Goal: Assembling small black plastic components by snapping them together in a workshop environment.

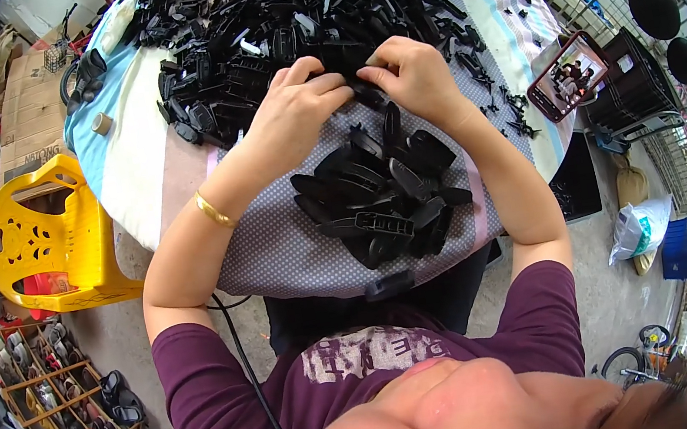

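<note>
My left hand (304, 108) and my right hand (414, 80) meet over the far middle of the cloth-covered table. Both are closed, thumbs and fingertips pinching a small black plastic part (365, 94) between them. Its exact shape is lost against the dark parts behind. Beyond my hands spreads a big heap of loose black plastic parts (248, 35), with a few grey pieces among them. Closer to me, between my forearms, lies a smaller pile of long, curved black plastic pieces (377, 201). A single black piece (389, 285) rests at the table's near edge.
A lit phone (568, 79) stands at the table's right edge, near scattered tiny black bits (518, 113). Left of the table is a yellow plastic chair (49, 243), with a shoe rack (58, 399) below it. A black cable (252, 372) runs down beside my left arm.
</note>
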Demonstrator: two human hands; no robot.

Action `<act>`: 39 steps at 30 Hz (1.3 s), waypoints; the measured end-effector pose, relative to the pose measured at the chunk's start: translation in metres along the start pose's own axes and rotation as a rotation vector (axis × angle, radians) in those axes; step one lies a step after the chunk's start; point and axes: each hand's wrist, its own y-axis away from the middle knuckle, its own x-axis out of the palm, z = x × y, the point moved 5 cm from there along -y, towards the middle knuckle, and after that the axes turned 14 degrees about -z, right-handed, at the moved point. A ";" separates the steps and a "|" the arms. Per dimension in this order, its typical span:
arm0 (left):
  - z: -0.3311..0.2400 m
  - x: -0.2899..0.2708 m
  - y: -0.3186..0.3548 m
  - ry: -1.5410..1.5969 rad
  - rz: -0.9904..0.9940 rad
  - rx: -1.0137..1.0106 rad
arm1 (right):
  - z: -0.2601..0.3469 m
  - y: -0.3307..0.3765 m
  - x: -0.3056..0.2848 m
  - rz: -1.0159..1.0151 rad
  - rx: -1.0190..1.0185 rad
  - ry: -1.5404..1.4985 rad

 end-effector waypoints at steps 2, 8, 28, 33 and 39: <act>0.003 0.010 0.003 -0.252 0.075 0.147 | -0.011 -0.002 -0.001 0.025 0.180 -0.224; 0.006 0.012 -0.004 -0.123 -0.002 0.046 | -0.008 -0.003 -0.004 0.070 0.540 -0.782; 0.031 0.003 0.019 1.027 -0.408 -1.001 | 0.040 0.006 -0.016 -0.038 0.147 -0.458; 0.027 0.003 0.017 1.085 -0.436 -0.987 | 0.046 0.008 -0.019 -0.126 -0.019 -0.284; 0.020 -0.003 0.011 1.099 -0.395 -0.913 | 0.052 0.010 -0.014 -0.202 0.039 -0.256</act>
